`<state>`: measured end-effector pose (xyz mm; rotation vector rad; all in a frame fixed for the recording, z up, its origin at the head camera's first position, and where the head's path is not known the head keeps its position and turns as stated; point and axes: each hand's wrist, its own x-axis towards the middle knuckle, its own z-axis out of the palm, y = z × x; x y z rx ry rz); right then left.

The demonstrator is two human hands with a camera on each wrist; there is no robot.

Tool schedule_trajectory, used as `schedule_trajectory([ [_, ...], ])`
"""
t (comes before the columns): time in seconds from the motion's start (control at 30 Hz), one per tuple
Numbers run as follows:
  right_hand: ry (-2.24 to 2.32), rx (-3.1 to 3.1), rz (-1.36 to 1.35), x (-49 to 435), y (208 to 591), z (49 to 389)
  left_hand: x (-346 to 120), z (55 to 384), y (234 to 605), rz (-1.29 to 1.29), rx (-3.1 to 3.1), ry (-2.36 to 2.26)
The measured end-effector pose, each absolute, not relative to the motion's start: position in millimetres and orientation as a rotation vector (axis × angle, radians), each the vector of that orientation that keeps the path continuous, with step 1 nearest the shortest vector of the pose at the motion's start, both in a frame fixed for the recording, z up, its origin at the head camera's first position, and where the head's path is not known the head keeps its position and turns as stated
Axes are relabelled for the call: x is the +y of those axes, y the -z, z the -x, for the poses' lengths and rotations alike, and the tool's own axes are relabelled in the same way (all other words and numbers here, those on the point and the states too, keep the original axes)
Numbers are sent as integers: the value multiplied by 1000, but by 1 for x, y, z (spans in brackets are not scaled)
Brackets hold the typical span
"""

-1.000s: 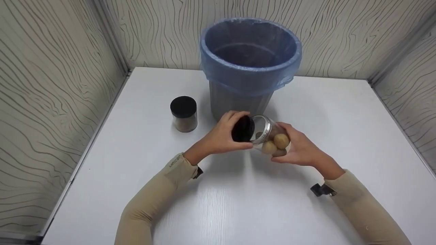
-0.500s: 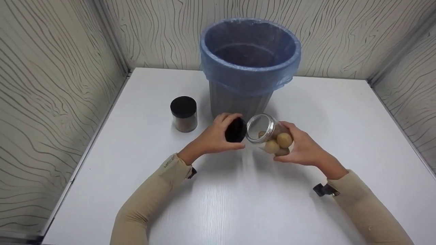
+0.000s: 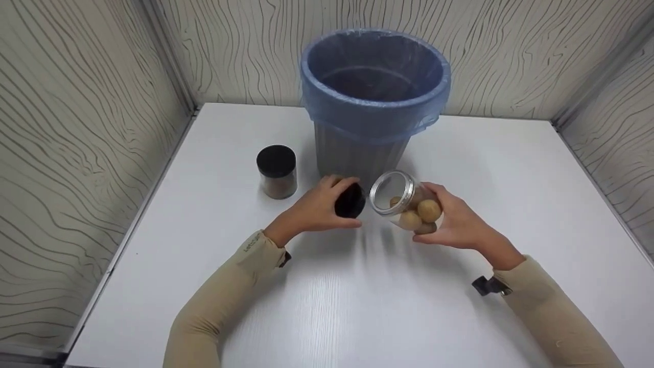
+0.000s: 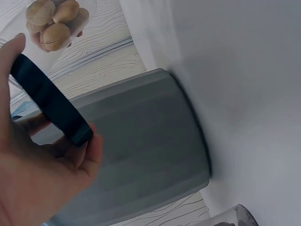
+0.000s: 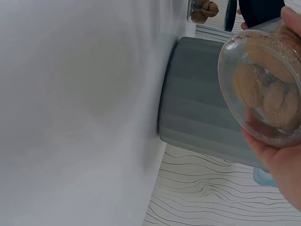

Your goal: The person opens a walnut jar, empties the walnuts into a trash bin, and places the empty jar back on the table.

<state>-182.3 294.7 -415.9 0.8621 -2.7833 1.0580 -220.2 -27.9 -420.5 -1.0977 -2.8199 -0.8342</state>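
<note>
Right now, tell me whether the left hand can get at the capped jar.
Probably not: the left hand holds a black lid, though nothing visible stands between it and the capped jar.

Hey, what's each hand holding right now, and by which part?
The left hand grips a black lid by opposite edges of its rim; the right hand holds the open clear jar round its side wall, toward the base.
</note>
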Motion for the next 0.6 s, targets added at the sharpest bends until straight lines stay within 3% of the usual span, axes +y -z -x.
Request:
schedule_trajectory([
  [0.6,-1027,-2767,-858,299,415,182,-29,226,437,1113,-2920,463],
])
